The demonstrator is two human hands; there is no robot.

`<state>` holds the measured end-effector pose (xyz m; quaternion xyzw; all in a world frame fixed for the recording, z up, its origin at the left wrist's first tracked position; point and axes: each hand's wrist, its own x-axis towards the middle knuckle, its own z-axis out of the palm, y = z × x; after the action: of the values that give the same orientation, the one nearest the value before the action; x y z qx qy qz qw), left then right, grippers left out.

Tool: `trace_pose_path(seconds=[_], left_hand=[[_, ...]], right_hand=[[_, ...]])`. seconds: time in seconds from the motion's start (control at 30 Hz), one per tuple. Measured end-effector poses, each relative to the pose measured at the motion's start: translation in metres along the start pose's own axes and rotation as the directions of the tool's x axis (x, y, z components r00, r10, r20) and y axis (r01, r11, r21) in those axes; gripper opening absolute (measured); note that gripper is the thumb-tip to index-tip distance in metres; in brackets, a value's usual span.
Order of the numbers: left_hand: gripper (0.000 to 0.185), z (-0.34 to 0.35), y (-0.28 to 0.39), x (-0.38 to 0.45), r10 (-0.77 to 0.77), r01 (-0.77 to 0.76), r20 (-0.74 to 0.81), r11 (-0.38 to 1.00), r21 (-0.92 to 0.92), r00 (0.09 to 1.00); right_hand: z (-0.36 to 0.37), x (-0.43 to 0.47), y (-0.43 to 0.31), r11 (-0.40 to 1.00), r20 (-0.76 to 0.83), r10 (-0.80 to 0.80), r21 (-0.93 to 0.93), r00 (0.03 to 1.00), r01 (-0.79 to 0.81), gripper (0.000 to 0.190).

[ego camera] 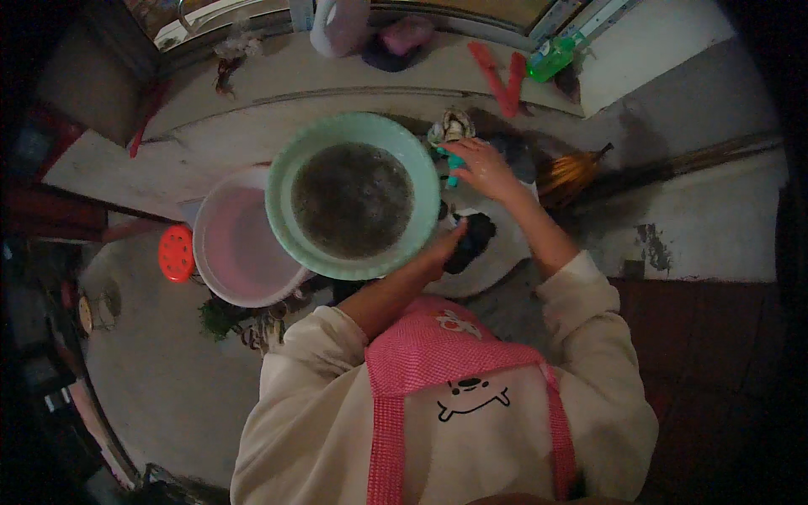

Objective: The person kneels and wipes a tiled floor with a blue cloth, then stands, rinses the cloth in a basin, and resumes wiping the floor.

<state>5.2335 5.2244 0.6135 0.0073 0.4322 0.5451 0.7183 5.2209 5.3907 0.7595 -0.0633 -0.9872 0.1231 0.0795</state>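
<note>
My left hand reaches past the near side of a pale green basin and grips a black item, perhaps a shoe; its shape is too dark to tell. Above it, my right hand has its thumb and fingers around a teal plastic object, which may be a brush handle. Murky, brownish water with some foam fills much of the basin. Just beyond my right fingers stands a whitish item, possibly a shoe. A pale round surface lies beneath both hands.
Left of the green basin, partly under it, is a pink tub. A red perforated stool stands beside it. The ledge holds a green bottle, red strips and a whitish jug. An orange-yellow bundle leans at right.
</note>
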Motion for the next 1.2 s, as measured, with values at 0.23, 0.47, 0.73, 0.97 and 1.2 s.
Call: trace_pose_path(seconds=[0.23, 0.47, 0.73, 0.97, 1.2], left_hand=[[0.053, -0.063, -0.057, 0.142, 0.345, -0.397, -0.208, 0.862, -0.317, 0.915], [0.051, -0.033, -0.022, 0.137, 0.314, -0.480, -0.419, 0.787, -0.387, 0.852], [0.056, -0.018, -0.016, 0.101, 0.445, -0.545, -0.551, 0.839, -0.020, 0.706], [0.047, -0.062, -0.040, 0.105, 0.517, -0.637, -0.436, 0.747, -0.191, 0.737], [0.051, -0.043, -0.015, 0.063, 0.529, -0.527, -0.224, 0.535, -0.660, 0.818]], right_hand=[[0.020, 0.008, 0.021, 0.947, -0.005, -0.319, -0.036, 0.948, 0.318, 0.033], [0.007, -0.001, 0.040, 0.890, -0.007, -0.456, 0.026, 0.890, 0.456, 0.039], [0.137, -0.085, 0.093, 0.899, -0.160, 0.049, 0.438, 0.986, 0.027, 0.051], [0.133, -0.066, 0.066, 0.965, 0.437, 0.136, 0.145, 0.889, -0.219, 0.062], [0.193, -0.075, 0.128, 0.803, 0.177, 0.422, 0.382, 0.889, -0.457, 0.048]])
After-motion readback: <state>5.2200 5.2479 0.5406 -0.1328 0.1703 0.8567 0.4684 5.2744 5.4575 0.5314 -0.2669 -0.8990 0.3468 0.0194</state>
